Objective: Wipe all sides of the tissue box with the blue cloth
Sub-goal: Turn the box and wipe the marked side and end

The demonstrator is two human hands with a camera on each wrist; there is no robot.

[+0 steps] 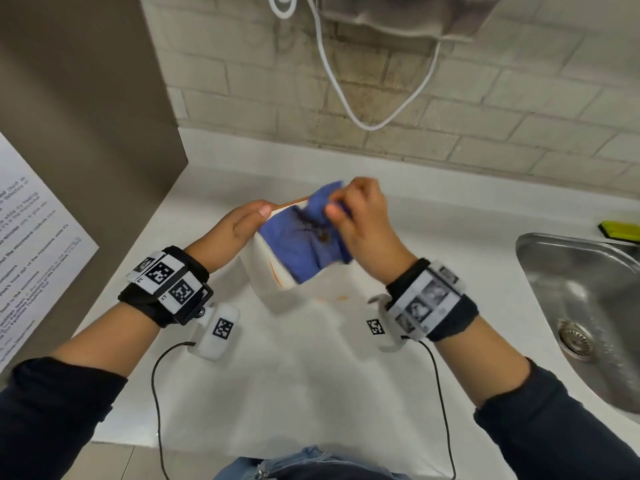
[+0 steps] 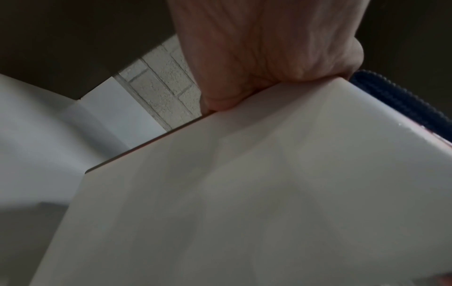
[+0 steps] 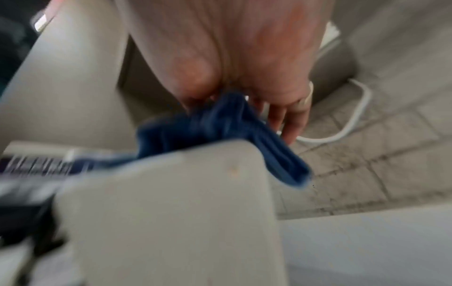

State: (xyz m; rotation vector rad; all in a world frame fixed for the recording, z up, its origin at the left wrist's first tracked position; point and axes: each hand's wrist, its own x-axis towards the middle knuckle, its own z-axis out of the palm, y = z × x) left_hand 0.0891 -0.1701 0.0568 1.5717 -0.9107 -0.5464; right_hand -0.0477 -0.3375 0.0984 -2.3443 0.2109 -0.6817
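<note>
The white tissue box (image 1: 265, 271) is tilted over the white counter (image 1: 311, 375). My left hand (image 1: 247, 220) grips its upper left edge, thumb lying over the top. A blue cloth (image 1: 298, 244) with a dark brown stain is spread across the box's upper face. My right hand (image 1: 346, 209) pinches a bunched part of the cloth at the box's far right corner. In the left wrist view my palm (image 2: 257, 58) presses the box (image 2: 220, 193) edge, with the cloth (image 2: 403, 100) just behind. The blurred right wrist view shows fingers (image 3: 291, 123) beside the cloth (image 3: 220, 125) above the box (image 3: 171, 203).
A steel sink (image 1: 540, 244) is set into the counter at the right, with a yellow-green sponge (image 1: 620, 230) behind it. A white cable (image 1: 346, 81) hangs on the brick wall. A brown panel with a printed notice (image 1: 34, 237) stands at the left. Orange marks (image 1: 332, 298) lie near the box.
</note>
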